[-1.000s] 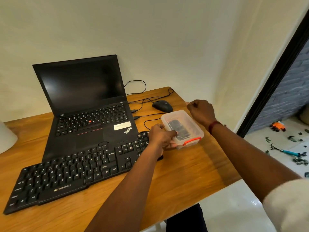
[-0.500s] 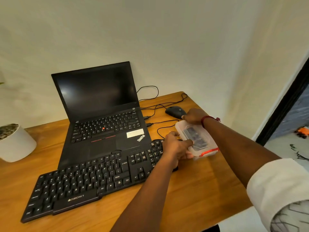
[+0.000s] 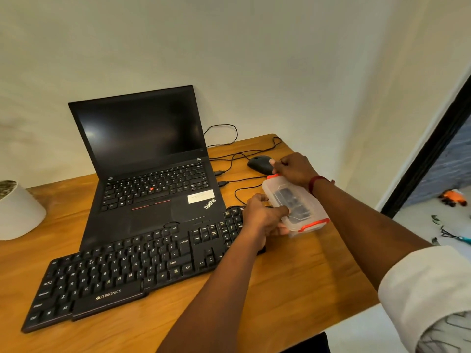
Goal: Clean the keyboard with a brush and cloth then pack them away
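Head view, down onto a warm-brown wooden desk (image 3: 293, 289). No brush or cloth lying out anywhere on it. Only a small clear plastic box with orange-red end latches (image 3: 297, 207), lid on, dark items packed inside, too blurred through the plastic to name. Placed at the right end of the black full-size ZEBRONICS keyboard (image 3: 127, 271), overlapping its corner, near end apparently raised a little off the wood, far end possibly resting, hard to tell.

Progress, as a judgement: ambiguous. Either tools not yet taken out and all the cleaning ahead, or cleaning finished and packing at its last step. Near latch down. Far latch (image 3: 274, 176) half hidden by fingers, fastened or loose impossible to tell. Nothing on the keys to settle it.

Gripped by the left hand (image 3: 265, 220) at the near-left edge, fingers wrapped round it, forearm reaching in across the keyboard's right end. Pinched at the far latch by the right hand (image 3: 295, 170), knuckles up, fingers curled tight, wrist with a red band (image 3: 314, 182) bent inward, arm entering from the right in a white rolled sleeve (image 3: 428, 289).

Behind: open black ThinkPad laptop (image 3: 153, 179), screen dark; black mouse (image 3: 258, 164) just beyond the right hand; white pot (image 3: 20, 212) at the left edge.
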